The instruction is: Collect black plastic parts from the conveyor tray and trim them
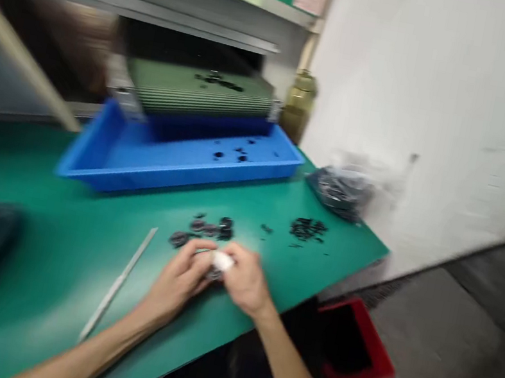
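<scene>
In front of the one blue tray (186, 178) I see two hands: the right hand (246, 279) closed in a pinch on one white piece (223, 261), the left hand (181, 275) curled against it, its grip too blurred to tell. Nearer the tray lie about five dark discs (226, 226); off its front-right corner, one black heap (307, 229) and one bag (342, 192).

Wht pc (223, 261), grn tbl (73, 235)
</scene>
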Demonstrator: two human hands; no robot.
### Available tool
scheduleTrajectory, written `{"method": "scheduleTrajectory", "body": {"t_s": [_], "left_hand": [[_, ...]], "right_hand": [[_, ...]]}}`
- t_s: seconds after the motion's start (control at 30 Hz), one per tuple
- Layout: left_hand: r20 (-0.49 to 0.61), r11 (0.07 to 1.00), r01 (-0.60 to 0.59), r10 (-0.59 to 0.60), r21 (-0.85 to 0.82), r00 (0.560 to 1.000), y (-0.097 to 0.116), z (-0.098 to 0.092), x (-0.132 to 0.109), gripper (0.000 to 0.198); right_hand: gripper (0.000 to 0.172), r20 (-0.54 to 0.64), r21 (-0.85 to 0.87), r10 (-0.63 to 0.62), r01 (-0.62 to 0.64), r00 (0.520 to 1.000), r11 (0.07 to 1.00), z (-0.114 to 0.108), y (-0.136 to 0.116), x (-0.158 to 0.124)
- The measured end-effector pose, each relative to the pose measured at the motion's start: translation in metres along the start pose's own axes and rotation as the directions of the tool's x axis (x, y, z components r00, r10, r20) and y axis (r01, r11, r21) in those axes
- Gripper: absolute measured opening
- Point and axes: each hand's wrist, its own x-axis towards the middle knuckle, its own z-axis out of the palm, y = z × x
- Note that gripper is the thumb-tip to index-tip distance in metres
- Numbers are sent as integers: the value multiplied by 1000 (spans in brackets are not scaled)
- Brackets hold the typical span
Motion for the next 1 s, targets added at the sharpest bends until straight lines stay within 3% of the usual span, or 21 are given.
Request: {"method": "scheduleTrajectory", "body": {"t_s": [0.07, 0.13, 0.2, 0.27, 0.37, 0.53, 0.6, 0.67, 0.73, 0.8, 0.87, 1.0], "left_hand": [[-61, 999, -40, 38, -35, 997, -5, -16, 9, 36], [-77, 986, -96, 86, -138, 993, -4, -27, 15, 34], [-102, 953, -115, 89, -280, 991, 0, -33, 16, 31], [-116, 905, -100, 56, -413, 992, 5, -38, 15, 31], [-95, 842, -73, 26, -534, 995, 7, -47, 15, 33], [10, 841, -11, 20, -541, 1000, 5, -53, 16, 28], [49, 857, 4, 25, -515, 999, 6, -51, 15, 25], [92, 879, 17, 31, -477, 995, 6, -49, 12, 24], [134, 914, 25, 32, -405, 990, 6, -46, 10, 24], [170, 957, 14, 36, -289, 985, 4, -42, 7, 27], [204, 991, -14, 41, -134, 978, 2, -39, 5, 28], [218, 994, -55, 34, 94, 975, 1, -36, 2, 29]], "right_hand": [[22, 47, 38, 47, -48, 998, 998, -8, 10, 7], [25, -69, -57, 96, -100, 993, 993, -25, 17, 13], [30, -78, -259, 15, -35, 997, 965, -42, 17, 13], [35, 8, -482, -121, 110, 993, 869, -49, 12, 6], [37, 152, -666, -229, 271, 962, 695, -37, 1, -10], [31, 269, -754, -155, 308, 951, 580, -8, -5, -25], [34, 226, -741, -171, 283, 959, 609, -7, -3, -25], [36, 140, -645, -192, 237, 971, 727, -9, -1, -22], [34, 18, -440, -118, 114, 993, 891, -11, -1, -20], [31, -80, -202, 25, -41, 997, 979, -8, -4, -19], [28, -138, -56, 99, -107, 985, 993, -1, -6, -21], [25, -121, -131, -47, 31, 991, 991, 7, -8, -25]]}}
